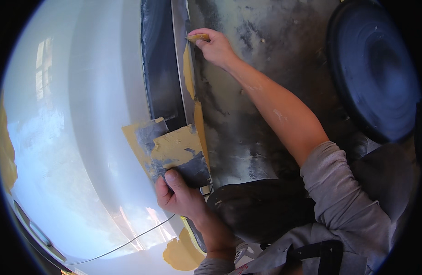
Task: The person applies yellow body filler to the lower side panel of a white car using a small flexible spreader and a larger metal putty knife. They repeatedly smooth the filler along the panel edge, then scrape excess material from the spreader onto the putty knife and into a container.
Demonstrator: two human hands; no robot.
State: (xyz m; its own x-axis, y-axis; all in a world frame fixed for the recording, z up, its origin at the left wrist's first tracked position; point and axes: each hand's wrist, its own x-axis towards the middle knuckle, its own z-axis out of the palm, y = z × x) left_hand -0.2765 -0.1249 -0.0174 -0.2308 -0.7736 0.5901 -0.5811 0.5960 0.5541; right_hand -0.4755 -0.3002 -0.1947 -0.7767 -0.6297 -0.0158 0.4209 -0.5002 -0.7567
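Note:
My left hand (181,195) grips two flat putty spreaders, the thumb on top. The upper spreader (186,168) is smeared with beige-yellow body filler over grey; the lower spreader (134,140) sticks out behind it to the left. My right hand (216,47) is reached far forward, pinching a small yellowish spreader (199,37) at the lower edge of a silver-white vehicle body (96,68). Yellow filler (189,73) runs in a strip along that edge. Beside it lies a dark band (161,64) along the body.
A round dark-blue disc-shaped seat (374,68) stands at the right. The stained grey floor (252,91) lies under my right arm. A thin cable (137,237) crosses the body's near part, close to another filler patch (183,252). My dark-trousered leg (252,206) is bent below.

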